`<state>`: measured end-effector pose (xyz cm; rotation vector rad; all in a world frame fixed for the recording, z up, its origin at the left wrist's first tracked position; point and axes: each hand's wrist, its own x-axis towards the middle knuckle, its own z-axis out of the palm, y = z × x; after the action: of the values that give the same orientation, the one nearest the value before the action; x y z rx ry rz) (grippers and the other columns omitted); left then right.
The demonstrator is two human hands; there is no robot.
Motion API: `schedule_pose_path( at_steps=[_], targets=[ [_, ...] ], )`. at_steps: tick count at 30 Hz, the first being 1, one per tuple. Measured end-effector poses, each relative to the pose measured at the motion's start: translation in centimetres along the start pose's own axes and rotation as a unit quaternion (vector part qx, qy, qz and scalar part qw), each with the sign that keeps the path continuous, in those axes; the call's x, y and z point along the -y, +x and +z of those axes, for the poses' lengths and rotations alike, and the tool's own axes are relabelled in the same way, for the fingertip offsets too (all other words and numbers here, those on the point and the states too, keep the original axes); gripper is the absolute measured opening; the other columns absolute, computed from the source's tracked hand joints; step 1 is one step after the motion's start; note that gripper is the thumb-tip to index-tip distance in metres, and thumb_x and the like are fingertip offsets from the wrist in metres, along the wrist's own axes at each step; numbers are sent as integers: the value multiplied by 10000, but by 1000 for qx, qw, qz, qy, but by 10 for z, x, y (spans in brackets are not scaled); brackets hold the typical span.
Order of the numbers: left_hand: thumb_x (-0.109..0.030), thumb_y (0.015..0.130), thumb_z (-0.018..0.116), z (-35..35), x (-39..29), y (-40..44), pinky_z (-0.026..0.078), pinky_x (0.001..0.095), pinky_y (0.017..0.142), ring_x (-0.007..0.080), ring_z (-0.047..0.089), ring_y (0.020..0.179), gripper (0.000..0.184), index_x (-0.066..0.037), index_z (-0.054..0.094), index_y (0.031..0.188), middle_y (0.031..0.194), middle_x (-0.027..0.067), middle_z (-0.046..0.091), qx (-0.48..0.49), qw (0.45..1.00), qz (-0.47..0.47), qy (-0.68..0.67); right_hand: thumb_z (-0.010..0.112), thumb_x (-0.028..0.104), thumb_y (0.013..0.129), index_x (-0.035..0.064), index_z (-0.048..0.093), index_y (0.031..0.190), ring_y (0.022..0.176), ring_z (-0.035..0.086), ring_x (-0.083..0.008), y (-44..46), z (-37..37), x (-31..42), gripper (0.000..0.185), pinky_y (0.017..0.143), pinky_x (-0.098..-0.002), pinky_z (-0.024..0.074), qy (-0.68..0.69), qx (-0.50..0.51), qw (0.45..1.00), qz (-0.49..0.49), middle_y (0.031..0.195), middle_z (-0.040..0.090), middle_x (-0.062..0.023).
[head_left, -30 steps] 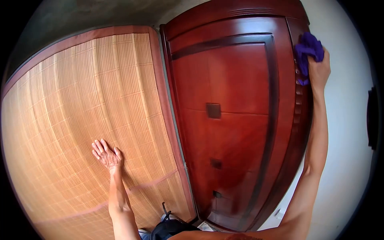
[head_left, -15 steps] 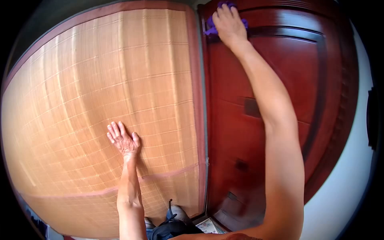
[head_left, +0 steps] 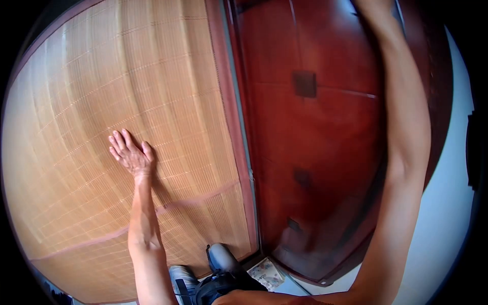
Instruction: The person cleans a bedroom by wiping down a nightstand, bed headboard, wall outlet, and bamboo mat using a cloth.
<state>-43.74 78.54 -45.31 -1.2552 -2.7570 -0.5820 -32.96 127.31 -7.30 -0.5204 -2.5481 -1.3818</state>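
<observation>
My left hand point(head_left: 131, 155) lies flat on the woven bamboo mat point(head_left: 173, 107), fingers apart and nothing held. My right forearm point(head_left: 399, 61) reaches up across the dark red glossy wooden panel point(head_left: 274, 132). The right hand is cut off by the top edge of the view, so its fingers are hidden, and the purple cloth seen earlier is out of view too.
A pinkish-brown cloth border point(head_left: 226, 96) edges the mat beside the panel. Dark square patches point(head_left: 305, 84) mark the panel's surface. My legs point(head_left: 222, 256) are at the bottom, near a patterned printed item point(head_left: 267, 273). A pale surface point(head_left: 442, 203) lies at right.
My right arm has swung rightward, taking the hand and purple cloth out of view. The view has shifted; my left hand appears further left and higher, still flat on the mat.
</observation>
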Motion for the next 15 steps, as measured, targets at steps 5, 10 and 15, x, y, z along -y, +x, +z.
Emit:
schedule_pose_path(
  at_steps=[5, 10, 15],
  targets=[
    [-353, 884, 546, 8, 5, -4, 107, 515, 1191, 343, 169, 1472, 697, -76, 329, 1486, 1566, 171, 256, -21, 1000, 6, -4, 648, 206, 783, 54, 633, 1031, 1108, 545, -332, -112, -79, 36, 291, 966, -479, 401, 173, 118, 976, -65, 1053, 629, -142],
    [-363, 924, 521, 14, 8, -5, 123, 505, 1187, 320, 190, 1469, 631, -96, 364, 1474, 1561, 145, 278, -60, 997, 20, -32, 578, 166, 799, -21, 621, 1116, 1243, 492, -381, -294, -186, 168, 371, 1085, -533, 347, 281, 289, 906, -130, 1155, 610, -189],
    [-377, 912, 550, 15, 11, -7, 153, 509, 1180, 308, 218, 1463, 641, -125, 374, 1475, 1556, 123, 298, -76, 996, 9, -51, 589, 192, 757, 6, 647, 996, 1230, 507, -389, -413, -274, 190, 308, 1076, -561, 350, 405, 376, 775, -307, 1159, 610, -205]
  ],
)
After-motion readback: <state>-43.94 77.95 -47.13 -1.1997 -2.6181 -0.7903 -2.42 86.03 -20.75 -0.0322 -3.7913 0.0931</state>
